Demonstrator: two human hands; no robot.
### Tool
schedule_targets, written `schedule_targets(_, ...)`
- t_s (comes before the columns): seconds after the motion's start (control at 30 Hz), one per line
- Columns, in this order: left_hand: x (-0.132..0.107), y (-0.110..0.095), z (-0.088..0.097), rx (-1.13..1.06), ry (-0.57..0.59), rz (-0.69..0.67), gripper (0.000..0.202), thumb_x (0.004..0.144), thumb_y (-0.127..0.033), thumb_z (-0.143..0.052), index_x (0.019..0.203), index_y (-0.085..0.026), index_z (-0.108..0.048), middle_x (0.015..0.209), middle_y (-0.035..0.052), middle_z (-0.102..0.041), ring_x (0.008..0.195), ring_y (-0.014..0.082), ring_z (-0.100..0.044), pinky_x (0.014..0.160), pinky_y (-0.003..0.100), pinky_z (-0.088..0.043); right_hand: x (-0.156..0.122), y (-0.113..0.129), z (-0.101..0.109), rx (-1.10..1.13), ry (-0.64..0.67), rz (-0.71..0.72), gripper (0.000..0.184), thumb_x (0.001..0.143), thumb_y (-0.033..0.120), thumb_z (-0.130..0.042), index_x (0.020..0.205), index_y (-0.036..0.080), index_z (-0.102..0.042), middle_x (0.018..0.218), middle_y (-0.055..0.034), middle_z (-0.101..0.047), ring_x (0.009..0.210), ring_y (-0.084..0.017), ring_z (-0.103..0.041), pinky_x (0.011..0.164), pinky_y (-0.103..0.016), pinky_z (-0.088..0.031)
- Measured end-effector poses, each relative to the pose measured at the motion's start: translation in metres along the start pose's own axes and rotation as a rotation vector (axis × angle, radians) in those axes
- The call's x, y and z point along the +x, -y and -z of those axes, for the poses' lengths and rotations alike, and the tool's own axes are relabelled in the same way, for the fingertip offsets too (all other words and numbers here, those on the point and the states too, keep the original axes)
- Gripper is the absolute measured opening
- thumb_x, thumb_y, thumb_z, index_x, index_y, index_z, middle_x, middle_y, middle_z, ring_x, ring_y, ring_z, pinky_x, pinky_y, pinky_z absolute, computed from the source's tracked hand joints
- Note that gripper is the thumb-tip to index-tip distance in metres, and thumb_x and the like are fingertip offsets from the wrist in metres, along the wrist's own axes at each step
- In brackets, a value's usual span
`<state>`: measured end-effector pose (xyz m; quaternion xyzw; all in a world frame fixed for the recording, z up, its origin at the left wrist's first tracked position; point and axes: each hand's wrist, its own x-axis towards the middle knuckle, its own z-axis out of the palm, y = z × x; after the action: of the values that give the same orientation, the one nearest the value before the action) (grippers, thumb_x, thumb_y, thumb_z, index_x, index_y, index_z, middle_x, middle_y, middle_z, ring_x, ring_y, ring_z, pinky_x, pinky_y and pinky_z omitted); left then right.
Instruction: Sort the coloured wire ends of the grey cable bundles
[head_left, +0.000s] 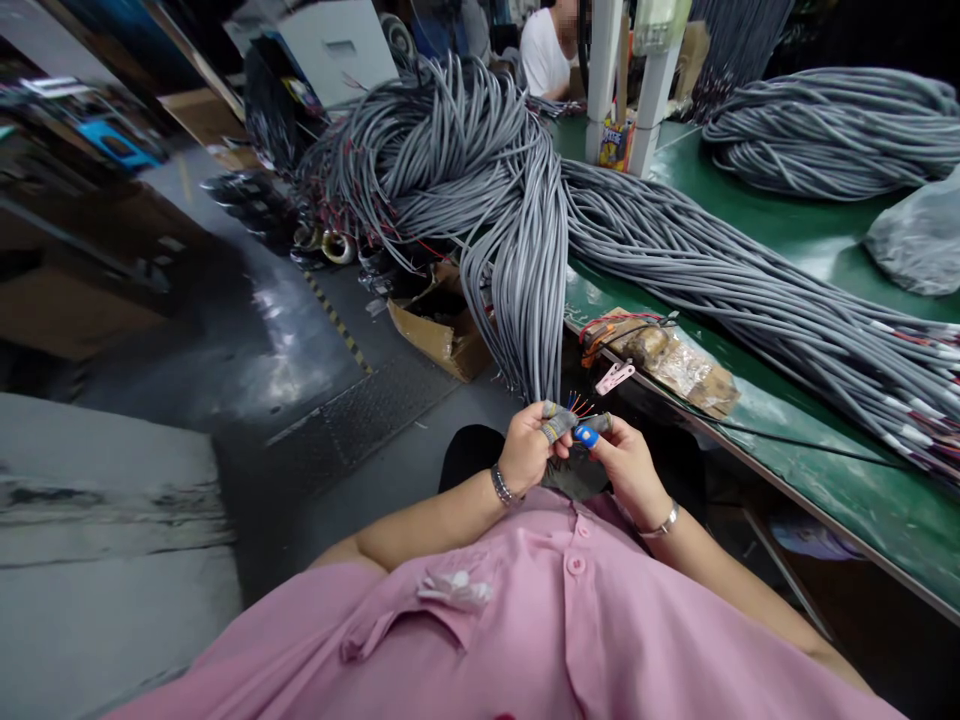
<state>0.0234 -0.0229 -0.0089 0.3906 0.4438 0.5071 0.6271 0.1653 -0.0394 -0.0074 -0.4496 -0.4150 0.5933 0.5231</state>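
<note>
My left hand [526, 450] is closed around the end of a grey cable, with grey knitted covers on its fingers. Thin coloured wires [577, 403], red, blue and others, fan out from that end between my hands. My right hand [621, 458] pinches at the wires; a blue cover sits on its thumb and a grey one on a finger. Just beyond my hands, a thick bunch of grey cables [525, 290] hangs down from the table edge. Which wires my right fingers grip is too small to make out.
A green table [817, 480] runs along the right, bearing long grey cables [720, 270] and a coiled bundle [832, 130]. A taped wooden block [667, 355] and pink clip [615, 377] sit at its edge. An open cardboard box [442, 325] stands below. A person [545, 55] sits at the back.
</note>
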Motion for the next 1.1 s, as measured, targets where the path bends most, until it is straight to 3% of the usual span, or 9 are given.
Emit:
schedule_targets(0.17,0.000,-0.003,0.002,0.001,0.008,0.006,0.024,0.073,-0.033,-0.071,0.070,-0.014,-0.058,0.052,-0.0030,-0.058,0.038,0.0057,-0.048,0.037,0.017,-0.031,-0.003,0.000,0.001,0.038,0.114,-0.031,0.022,0.072,0.038,-0.079,0.073,0.019,-0.068,0.066,0.0010,-0.061,0.060,-0.011,-0.049,0.058,-0.024,-0.042)
schedule_targets(0.3,0.002,-0.011,0.006,-0.025,0.043,0.035,0.025,0.071,-0.034,-0.073,0.068,-0.014,-0.057,0.051,-0.0026,-0.058,0.037,0.0054,-0.046,0.036,0.017,-0.031,0.005,-0.013,0.016,0.182,0.058,-0.061,0.024,0.077,0.041,-0.075,0.074,0.019,-0.067,0.064,0.0026,-0.057,0.057,-0.009,-0.047,0.056,-0.022,-0.041)
schedule_targets(0.43,0.007,-0.021,0.010,-0.039,0.175,0.140,0.029,0.068,-0.037,-0.076,0.069,-0.014,-0.058,0.049,-0.0015,-0.058,0.034,0.0057,-0.044,0.033,0.017,-0.027,0.024,-0.014,0.031,0.398,-0.014,-0.140,0.040,0.081,0.059,-0.064,0.084,0.020,-0.069,0.075,-0.0008,-0.063,0.058,-0.010,-0.052,0.056,-0.024,-0.047)
schedule_targets(0.57,0.016,-0.027,0.006,-0.056,0.318,0.224,0.031,0.067,-0.039,-0.076,0.070,-0.013,-0.059,0.046,-0.0008,-0.057,0.032,0.0060,-0.042,0.031,0.017,-0.023,0.047,-0.001,0.034,0.448,0.026,-0.188,0.052,0.077,0.070,-0.059,0.086,0.020,-0.069,0.080,-0.0033,-0.067,0.063,-0.012,-0.058,0.057,-0.023,-0.050)
schedule_targets(0.83,0.033,-0.026,-0.009,-0.133,0.327,0.272,0.023,0.065,-0.030,-0.073,0.069,-0.013,-0.059,0.044,-0.0019,-0.053,0.033,0.0054,-0.039,0.032,0.017,-0.023,0.064,0.009,0.027,0.494,0.058,-0.106,0.042,0.076,0.060,-0.069,0.082,0.019,-0.068,0.075,-0.0009,-0.067,0.062,-0.011,-0.058,0.056,-0.022,-0.050)
schedule_targets(1.1,0.037,-0.018,-0.009,-0.127,0.305,0.279,0.021,0.066,-0.030,-0.071,0.070,-0.014,-0.059,0.045,-0.0023,-0.052,0.033,0.0052,-0.038,0.033,0.018,-0.022,0.065,0.008,0.017,0.556,-0.087,-0.039,0.034,0.074,0.052,-0.076,0.078,0.019,-0.068,0.072,0.0007,-0.067,0.062,-0.011,-0.058,0.057,-0.022,-0.049)
